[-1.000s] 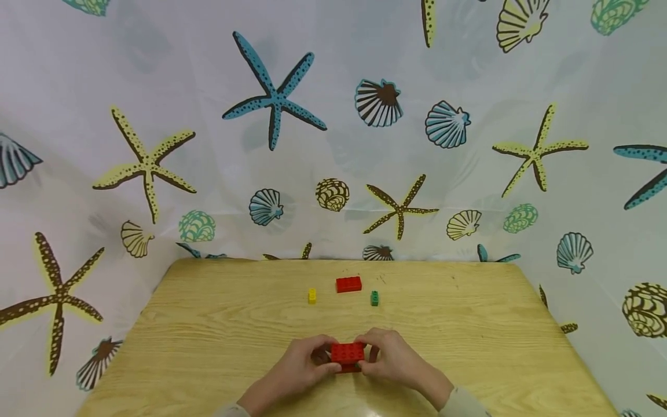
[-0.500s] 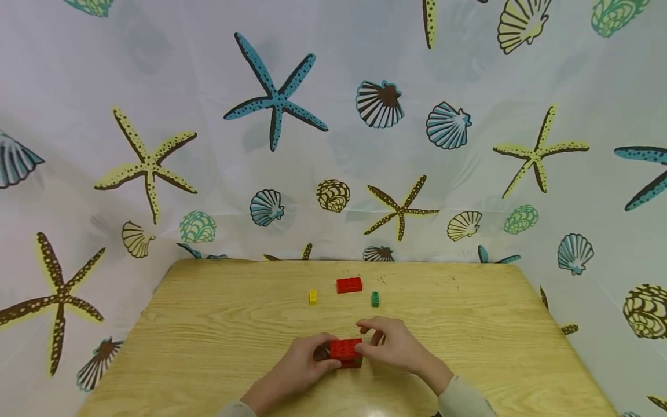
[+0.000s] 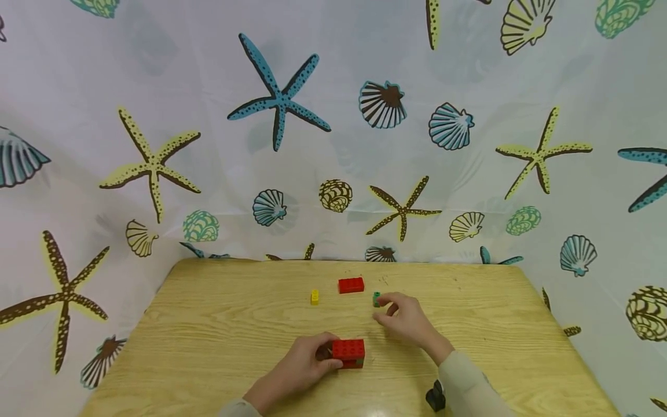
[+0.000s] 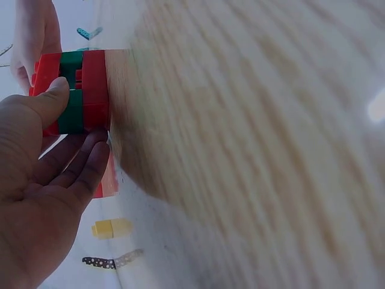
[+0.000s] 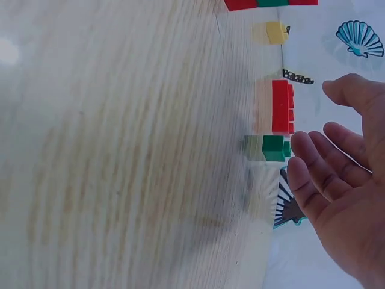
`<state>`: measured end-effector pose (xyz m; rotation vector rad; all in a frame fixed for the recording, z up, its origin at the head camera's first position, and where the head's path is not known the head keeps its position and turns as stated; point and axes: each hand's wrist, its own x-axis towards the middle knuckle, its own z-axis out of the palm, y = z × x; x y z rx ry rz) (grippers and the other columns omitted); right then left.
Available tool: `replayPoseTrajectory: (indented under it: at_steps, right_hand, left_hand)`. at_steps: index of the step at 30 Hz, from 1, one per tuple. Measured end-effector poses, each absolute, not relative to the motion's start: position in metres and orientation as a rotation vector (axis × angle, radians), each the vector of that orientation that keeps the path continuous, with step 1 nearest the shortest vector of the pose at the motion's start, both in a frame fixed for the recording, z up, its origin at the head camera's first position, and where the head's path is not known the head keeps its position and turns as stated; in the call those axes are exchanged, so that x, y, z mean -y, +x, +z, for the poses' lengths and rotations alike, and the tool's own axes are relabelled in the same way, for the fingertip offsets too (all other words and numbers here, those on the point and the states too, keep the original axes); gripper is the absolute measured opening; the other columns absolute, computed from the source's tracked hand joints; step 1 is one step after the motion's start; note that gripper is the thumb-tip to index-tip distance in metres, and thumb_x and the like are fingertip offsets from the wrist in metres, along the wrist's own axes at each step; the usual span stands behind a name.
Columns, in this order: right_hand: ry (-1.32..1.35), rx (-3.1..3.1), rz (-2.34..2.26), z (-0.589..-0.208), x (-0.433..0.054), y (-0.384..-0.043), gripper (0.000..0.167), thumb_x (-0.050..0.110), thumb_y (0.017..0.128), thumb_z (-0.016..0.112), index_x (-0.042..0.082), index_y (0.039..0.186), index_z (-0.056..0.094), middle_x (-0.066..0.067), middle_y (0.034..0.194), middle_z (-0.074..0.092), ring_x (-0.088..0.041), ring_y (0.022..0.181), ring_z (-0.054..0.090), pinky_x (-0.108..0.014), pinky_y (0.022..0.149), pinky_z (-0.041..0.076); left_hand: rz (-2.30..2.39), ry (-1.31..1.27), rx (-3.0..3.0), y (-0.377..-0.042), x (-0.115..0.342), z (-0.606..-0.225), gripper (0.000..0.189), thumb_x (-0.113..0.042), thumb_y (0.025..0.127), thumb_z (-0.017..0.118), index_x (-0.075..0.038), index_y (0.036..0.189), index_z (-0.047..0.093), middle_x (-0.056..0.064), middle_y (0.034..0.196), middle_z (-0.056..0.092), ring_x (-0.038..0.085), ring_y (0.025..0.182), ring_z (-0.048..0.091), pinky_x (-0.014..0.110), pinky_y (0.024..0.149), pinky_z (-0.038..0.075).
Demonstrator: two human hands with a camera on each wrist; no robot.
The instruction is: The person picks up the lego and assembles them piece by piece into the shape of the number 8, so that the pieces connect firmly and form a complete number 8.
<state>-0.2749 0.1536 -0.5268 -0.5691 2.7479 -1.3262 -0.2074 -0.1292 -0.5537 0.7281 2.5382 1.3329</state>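
My left hand (image 3: 304,366) grips the left end of a stack of toy bricks (image 3: 348,350) standing on the table. In the left wrist view the stack shows a red brick (image 4: 95,90) at the bottom, small green bricks (image 4: 71,111) in the middle and a red brick on top. The thumb lies on its side. Forward and right of the stack, my right hand (image 3: 409,319) holds nothing, its fingers parted and slightly bent. Its fingertips are close to a small green brick (image 5: 274,148) on the table; whether they touch it I cannot tell.
Towards the back of the wooden table (image 3: 219,324) lie a loose red brick (image 3: 351,285) and a small yellow brick (image 3: 315,297). A cloth with starfish and shells (image 3: 333,145) hangs behind and at both sides. A black object (image 3: 435,397) sits by the right sleeve.
My right hand has let go of the stack and moved forward and right to the small green brick. The left hand keeps its grip on the stack in about the same place.
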Motion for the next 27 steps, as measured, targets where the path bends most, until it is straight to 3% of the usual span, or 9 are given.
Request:
replayPoseTrajectory:
  at_steps: [27]
  right_hand:
    - [-0.344, -2.762, -1.341, -0.553, -0.151, -0.304, 0.053, 0.012, 0.095, 0.075, -0.001, 0.144, 0.06, -0.018, 0.127, 0.067, -0.017, 0.091, 0.063, -0.032, 0.074, 0.053]
  left_hand:
    - [1.329, 0.701, -2.531, -0.206, 0.131, -0.553, 0.031, -0.035, 0.098, 0.076, -0.018, 0.123, 0.069, -0.004, 0.111, 0.075, 0.004, 0.094, 0.067, 0.023, 0.081, 0.055]
